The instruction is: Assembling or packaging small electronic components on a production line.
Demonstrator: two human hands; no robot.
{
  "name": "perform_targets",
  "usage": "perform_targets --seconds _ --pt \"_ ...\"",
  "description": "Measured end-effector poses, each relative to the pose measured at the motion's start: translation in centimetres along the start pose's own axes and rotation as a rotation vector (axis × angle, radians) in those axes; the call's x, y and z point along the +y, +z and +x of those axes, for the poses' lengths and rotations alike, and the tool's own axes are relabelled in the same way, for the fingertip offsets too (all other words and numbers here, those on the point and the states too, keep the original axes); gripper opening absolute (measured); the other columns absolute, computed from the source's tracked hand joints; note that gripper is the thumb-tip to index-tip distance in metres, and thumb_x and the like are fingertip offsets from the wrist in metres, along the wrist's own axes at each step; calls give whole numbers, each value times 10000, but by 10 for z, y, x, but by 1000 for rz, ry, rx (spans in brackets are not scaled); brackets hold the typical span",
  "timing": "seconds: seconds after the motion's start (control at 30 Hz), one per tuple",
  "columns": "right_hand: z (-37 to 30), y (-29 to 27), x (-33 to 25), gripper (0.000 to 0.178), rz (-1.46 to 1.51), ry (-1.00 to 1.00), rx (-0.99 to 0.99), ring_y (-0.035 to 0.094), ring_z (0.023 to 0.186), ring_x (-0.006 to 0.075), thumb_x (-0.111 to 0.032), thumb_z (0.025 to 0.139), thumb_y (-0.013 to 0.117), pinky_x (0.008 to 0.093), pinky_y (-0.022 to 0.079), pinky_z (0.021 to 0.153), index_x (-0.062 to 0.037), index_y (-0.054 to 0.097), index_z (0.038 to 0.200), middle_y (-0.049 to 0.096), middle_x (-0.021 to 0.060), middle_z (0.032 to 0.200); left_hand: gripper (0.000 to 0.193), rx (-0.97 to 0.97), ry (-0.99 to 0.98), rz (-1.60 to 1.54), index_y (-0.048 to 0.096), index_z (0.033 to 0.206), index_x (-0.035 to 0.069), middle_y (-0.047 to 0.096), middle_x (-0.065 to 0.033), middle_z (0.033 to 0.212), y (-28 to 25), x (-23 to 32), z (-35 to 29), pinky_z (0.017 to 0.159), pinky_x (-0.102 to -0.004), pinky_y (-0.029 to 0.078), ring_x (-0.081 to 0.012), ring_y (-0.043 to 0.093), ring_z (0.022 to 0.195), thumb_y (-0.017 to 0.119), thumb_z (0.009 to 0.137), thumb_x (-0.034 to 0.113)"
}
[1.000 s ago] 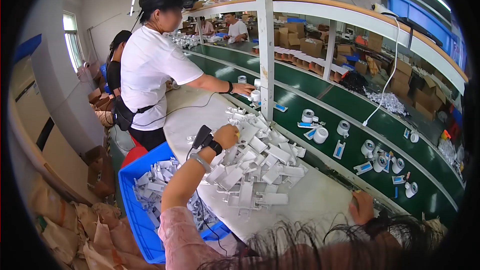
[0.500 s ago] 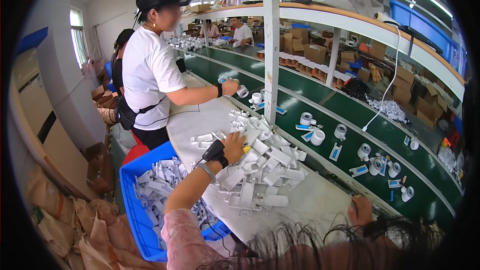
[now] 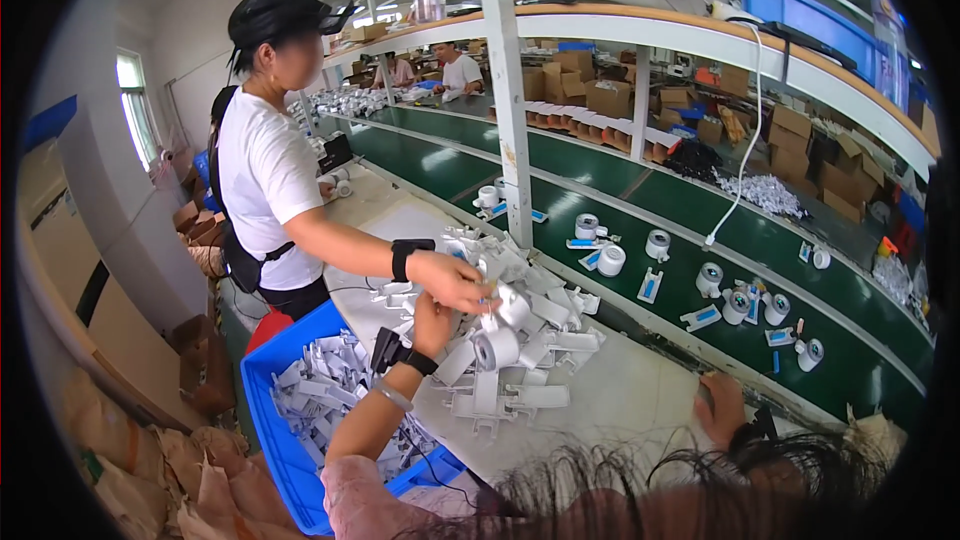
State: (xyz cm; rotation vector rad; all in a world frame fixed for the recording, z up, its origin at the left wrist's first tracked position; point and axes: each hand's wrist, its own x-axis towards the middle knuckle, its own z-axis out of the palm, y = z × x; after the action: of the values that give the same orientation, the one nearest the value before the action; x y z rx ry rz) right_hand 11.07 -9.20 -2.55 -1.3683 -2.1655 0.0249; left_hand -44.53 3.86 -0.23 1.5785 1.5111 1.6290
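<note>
My left hand [image 3: 432,324] is over the pile of white plastic brackets [image 3: 548,340] on the worktable. Its fingers are hidden behind a co-worker's hand [image 3: 452,282], so their grip does not show. That co-worker's hand, reaching across from the left, holds white round housings [image 3: 497,348] above the pile. On the right, my right hand [image 3: 722,408] rests on the tabletop near the conveyor side, fingers loosely bent and nothing seen in them. A dark strap and a grey band circle my left wrist.
A blue bin [image 3: 262,390] of white brackets stands left of the worktable [image 3: 640,405]. Beyond the table, a green conveyor [image 3: 625,315] carries round housings and blue-marked pieces. A white post [image 3: 508,110] rises at the table's far edge, under a shelf. Brown sacks [image 3: 125,430] lie at lower left.
The co-worker's arm has swung from the conveyor side to over the pile, bringing round housings. My left hand has drawn back slightly from the pile's middle. My right hand stays on the table.
</note>
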Motion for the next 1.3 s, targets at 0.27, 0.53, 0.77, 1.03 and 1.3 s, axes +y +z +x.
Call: perform_targets --seconds 0.27,0.53,0.77,1.03,1.3 --pt "-10 -5 15 431 -22 54 -28 487 1164 378 -276 867 608 476 361 989 -47 548 1228 553 188 1217 519 -202 -332 -575 296 1439 9 504 -154 1312 17 70 -65 961 -361 471 -241 548 1159 392 928 12" --pt "-26 -25 25 434 -17 109 -92 475 1189 344 -286 890 590 454 356 995 -63 548 1260 552 166 1216 530 -570 250 192 396 1407 27 447 -227 1369 82 113 -138 1080 -471 303 -358 414 1298 560 919 155" --pt "-18 1 43 366 -112 -11 -75 497 1142 306 -248 883 565 450 368 959 -77 574 1206 564 131 1184 497 -871 523 541 533 1264 78 452 -155 1392 136 106 -220 1052 -611 268 -339 381 1320 651 823 274" --pt "107 62 -24 317 131 -567 -20 530 1127 258 -344 919 528 448 371 969 -122 624 1123 593 87 1167 473 -751 572 607 589 1203 169 485 -61 1387 168 110 -267 1049 -590 288 -272 420 1304 685 776 349" --pt "51 63 94 366 -422 253 240 500 1184 323 -260 839 606 477 356 1016 -41 572 1131 574 163 1209 452 -723 449 572 599 1154 149 528 -23 1335 160 113 -273 1082 -570 257 -218 437 1291 703 720 225"
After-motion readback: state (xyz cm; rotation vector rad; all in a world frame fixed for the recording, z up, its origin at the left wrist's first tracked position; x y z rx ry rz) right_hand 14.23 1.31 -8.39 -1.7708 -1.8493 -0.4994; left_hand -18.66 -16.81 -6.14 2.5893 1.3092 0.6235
